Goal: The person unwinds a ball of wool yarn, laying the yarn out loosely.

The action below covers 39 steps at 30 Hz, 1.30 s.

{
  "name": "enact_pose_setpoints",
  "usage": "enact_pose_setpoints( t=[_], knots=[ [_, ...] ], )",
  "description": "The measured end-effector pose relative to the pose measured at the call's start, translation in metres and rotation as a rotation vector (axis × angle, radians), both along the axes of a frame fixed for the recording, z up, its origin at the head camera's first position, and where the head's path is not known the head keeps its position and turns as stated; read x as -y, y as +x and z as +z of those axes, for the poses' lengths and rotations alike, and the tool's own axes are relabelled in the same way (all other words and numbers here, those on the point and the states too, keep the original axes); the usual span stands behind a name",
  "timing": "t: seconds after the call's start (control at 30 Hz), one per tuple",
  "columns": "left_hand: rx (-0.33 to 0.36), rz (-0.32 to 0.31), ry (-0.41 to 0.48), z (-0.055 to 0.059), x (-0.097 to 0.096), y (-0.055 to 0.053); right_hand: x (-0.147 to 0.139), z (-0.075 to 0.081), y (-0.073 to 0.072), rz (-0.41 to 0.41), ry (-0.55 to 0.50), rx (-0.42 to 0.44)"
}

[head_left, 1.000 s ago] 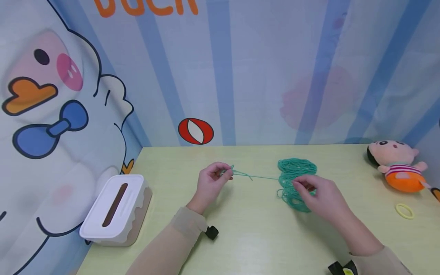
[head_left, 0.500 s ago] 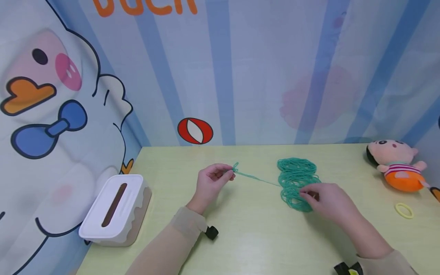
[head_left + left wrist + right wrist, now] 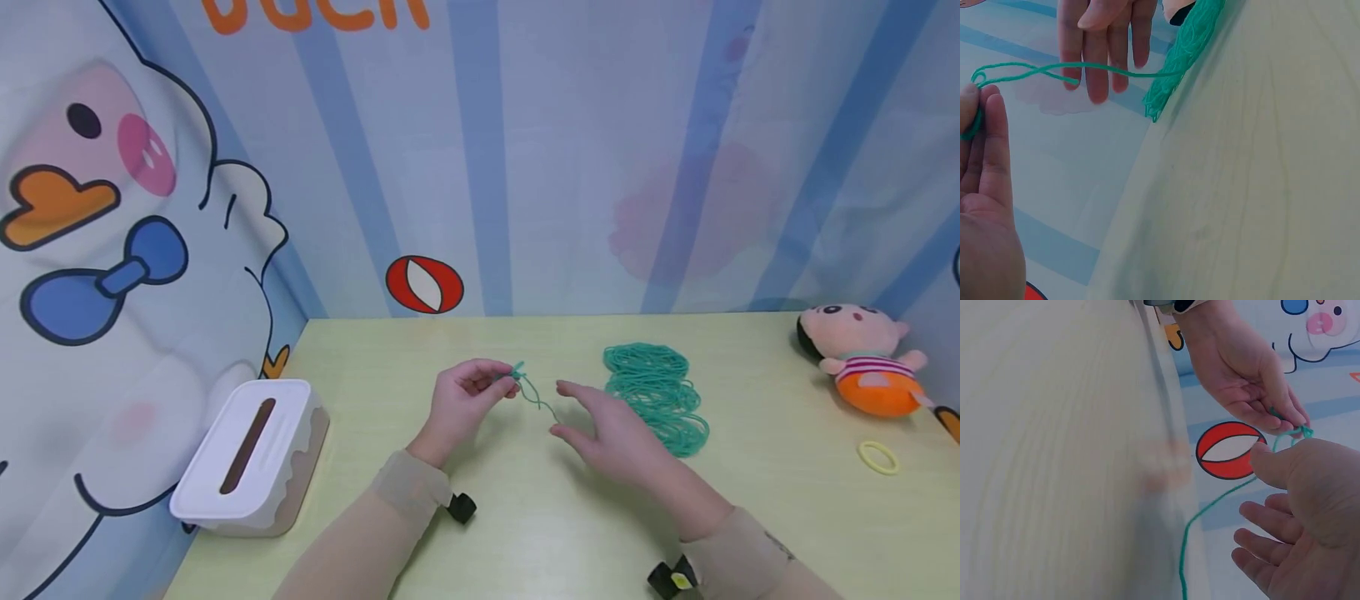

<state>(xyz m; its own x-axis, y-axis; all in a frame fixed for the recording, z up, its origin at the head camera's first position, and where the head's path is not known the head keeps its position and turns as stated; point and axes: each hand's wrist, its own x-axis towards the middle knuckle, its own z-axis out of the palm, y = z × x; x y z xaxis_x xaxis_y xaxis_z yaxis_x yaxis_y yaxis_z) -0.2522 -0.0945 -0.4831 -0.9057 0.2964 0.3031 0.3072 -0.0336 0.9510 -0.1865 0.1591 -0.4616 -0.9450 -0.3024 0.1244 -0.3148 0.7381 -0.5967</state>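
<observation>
My left hand [image 3: 467, 404] pinches a green yarn end [image 3: 531, 392] between thumb and fingertips, with a small loop sticking out past them. In the left wrist view the yarn strand [image 3: 1104, 66] runs from that pinch across to the green yarn skein [image 3: 1186, 53]. My right hand [image 3: 618, 435] is raised just to the right of the strand, its thumb and fingers spread apart. The right wrist view shows this right hand [image 3: 1310, 519] with nothing gripped, the yarn [image 3: 1210, 504] trailing down past its fingers. The skein [image 3: 647, 371] lies behind the right hand, which partly covers it.
On the pale table [image 3: 540, 533], a white-lidded box [image 3: 292, 450] with a brown slot stands at the left. A plush doll [image 3: 862, 358] lies at the far right, with a yellow ring [image 3: 877, 457] in front of it. A printed curtain [image 3: 555, 167] hangs behind.
My right hand has left the skein, where its fingertips were close together, and moved left toward the left hand, spreading its fingers. The yarn between the hands now hangs slacker. The left hand barely moved.
</observation>
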Motion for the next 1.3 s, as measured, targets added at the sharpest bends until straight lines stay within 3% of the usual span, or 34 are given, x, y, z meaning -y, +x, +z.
enact_pose_setpoints(
  t=[0.1,0.27,0.4,0.6,0.8,1.07,1.3],
  knots=[
    [-0.010,-0.005,-0.001,0.001,0.000,0.001,0.013,-0.004,-0.005,0.016,-0.049,0.008],
    [-0.024,-0.009,0.003,0.002,-0.002,0.000,0.013,-0.002,-0.005,-0.066,-0.086,0.002],
    [-0.024,0.011,-0.008,0.002,-0.002,-0.002,0.000,0.005,-0.002,-0.117,-0.125,-0.091],
    [0.022,0.029,0.007,0.000,-0.002,-0.003,-0.014,0.007,0.000,-0.130,-0.178,-0.236],
    [0.010,0.036,0.008,-0.003,-0.001,-0.004,-0.027,0.006,0.000,-0.170,-0.180,-0.342],
    [-0.010,0.049,0.026,-0.002,-0.001,-0.005,-0.046,0.010,0.007,-0.210,-0.166,-0.405],
    [-0.031,0.055,0.033,-0.003,0.001,-0.004,-0.056,0.008,0.010,-0.194,-0.119,-0.415]
  ],
)
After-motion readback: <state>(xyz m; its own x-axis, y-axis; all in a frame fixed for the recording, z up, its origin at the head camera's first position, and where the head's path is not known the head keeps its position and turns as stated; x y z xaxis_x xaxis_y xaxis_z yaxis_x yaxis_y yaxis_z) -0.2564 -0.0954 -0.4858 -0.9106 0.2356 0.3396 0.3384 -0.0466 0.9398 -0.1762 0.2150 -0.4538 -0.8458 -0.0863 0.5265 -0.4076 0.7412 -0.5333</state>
